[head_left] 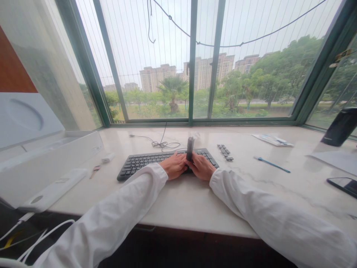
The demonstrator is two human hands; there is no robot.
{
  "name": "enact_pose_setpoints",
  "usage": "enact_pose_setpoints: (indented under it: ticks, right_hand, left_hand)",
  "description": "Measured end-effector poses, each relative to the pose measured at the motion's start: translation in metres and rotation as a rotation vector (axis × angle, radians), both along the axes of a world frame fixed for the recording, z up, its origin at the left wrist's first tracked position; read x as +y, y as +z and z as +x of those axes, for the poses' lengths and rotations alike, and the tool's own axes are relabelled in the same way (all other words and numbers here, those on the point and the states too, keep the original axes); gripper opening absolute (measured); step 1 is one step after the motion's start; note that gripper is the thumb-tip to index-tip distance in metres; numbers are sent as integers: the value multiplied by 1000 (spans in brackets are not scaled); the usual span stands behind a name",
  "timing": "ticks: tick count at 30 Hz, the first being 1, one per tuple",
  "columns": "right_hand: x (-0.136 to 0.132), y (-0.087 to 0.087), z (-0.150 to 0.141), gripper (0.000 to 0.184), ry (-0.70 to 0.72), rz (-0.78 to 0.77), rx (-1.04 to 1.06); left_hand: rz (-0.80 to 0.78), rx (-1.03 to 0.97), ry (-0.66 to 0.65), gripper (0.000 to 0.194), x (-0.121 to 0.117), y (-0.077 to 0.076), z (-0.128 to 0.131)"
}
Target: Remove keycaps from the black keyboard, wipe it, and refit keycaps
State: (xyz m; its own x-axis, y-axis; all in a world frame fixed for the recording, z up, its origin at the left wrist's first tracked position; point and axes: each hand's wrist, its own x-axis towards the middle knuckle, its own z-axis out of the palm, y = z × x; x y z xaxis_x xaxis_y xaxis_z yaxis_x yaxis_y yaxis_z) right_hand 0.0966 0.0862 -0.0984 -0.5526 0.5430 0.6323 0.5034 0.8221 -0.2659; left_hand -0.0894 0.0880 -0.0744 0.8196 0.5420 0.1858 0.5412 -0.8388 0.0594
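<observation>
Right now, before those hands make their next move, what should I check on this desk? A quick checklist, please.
Small dark grey object upright between the left hand and right hand: ok. How firmly it is held: cannot tell.
Black keyboard lying flat on the marble sill: ok.
Row of small black keys to the right of the keyboard, apart from the hands: ok.
Thin black cable in loose tangled loops behind the keyboard: not ok.
Whether the keyboard is missing any keys: cannot tell, the hands cover part of it.
</observation>
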Motion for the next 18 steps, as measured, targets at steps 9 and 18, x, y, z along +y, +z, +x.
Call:
enact_pose_setpoints:
  ticks: [9,18]
  right_hand:
    - [-2,0,0,9,-29,14,44]
    - [-3,6,-4,14,-188,-116,212]
  left_hand:
    - [1,-12,8,28,-3,1,1]
    - [5,-48,33,9,-4,0,2]
